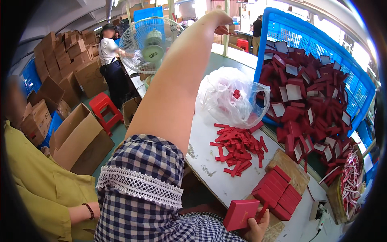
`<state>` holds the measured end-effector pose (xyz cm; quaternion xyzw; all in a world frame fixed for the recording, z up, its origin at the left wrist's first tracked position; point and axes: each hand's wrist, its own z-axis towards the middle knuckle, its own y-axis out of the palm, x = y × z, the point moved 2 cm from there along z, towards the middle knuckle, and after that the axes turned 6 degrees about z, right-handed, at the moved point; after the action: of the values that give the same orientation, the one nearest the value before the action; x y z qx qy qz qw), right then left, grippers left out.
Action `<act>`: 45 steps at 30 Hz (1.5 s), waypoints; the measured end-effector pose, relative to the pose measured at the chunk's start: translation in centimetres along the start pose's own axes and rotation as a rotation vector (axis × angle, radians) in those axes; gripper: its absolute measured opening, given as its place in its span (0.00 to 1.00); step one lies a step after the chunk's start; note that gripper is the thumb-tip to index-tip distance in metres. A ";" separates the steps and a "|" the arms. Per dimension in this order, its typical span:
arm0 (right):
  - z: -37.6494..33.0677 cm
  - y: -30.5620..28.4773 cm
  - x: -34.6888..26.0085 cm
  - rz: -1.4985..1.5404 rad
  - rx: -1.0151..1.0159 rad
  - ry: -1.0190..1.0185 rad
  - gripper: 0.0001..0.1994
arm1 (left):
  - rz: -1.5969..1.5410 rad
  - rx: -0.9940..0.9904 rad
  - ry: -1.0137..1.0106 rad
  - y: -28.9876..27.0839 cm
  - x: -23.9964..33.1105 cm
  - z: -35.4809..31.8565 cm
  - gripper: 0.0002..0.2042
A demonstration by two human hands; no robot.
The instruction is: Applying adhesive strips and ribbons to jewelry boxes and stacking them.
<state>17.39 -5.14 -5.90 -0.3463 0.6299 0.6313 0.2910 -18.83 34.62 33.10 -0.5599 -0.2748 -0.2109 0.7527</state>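
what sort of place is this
Probably a packing workshop: a blue crate heaped with red boxes, cartons piled at the back left, and a worktable with a pile of red strips.

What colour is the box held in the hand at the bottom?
Red; the box shows best in the head view.

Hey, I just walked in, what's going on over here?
Someone in a checked top is working with small red boxes. Their right hand holds one red box near a neat block of others on the white table. The left hand is stretched far out, and I can't tell if it holds anything. Red strips lie loose by a plastic bag, and a blue crate is heaped with red box pieces.
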 end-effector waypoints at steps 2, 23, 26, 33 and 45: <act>0.1 -0.1 -0.1 -0.025 0.004 -0.013 0.27 | 0.010 0.016 -0.002 0.7 0.2 -1.3 0.49; 0.3 -0.1 0.4 -0.007 -0.035 -0.039 0.28 | 0.056 0.107 -0.079 -2.9 -4.5 -5.1 0.50; 0.4 0.0 0.4 0.007 -0.025 -0.027 0.28 | 0.034 0.116 -0.097 -3.8 -5.3 -5.1 0.50; 0.2 -0.7 0.2 -0.009 0.013 0.011 0.28 | 0.023 0.456 -0.082 -10.7 -9.5 -5.9 0.48; 0.5 0.6 -0.1 0.019 0.055 0.059 0.29 | -0.179 1.409 -0.698 -35.7 -30.3 -26.0 0.17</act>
<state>16.93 -4.68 -5.46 -0.3506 0.6586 0.6062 0.2756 -59.55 -0.13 33.62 0.0391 -0.6078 0.1408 0.7805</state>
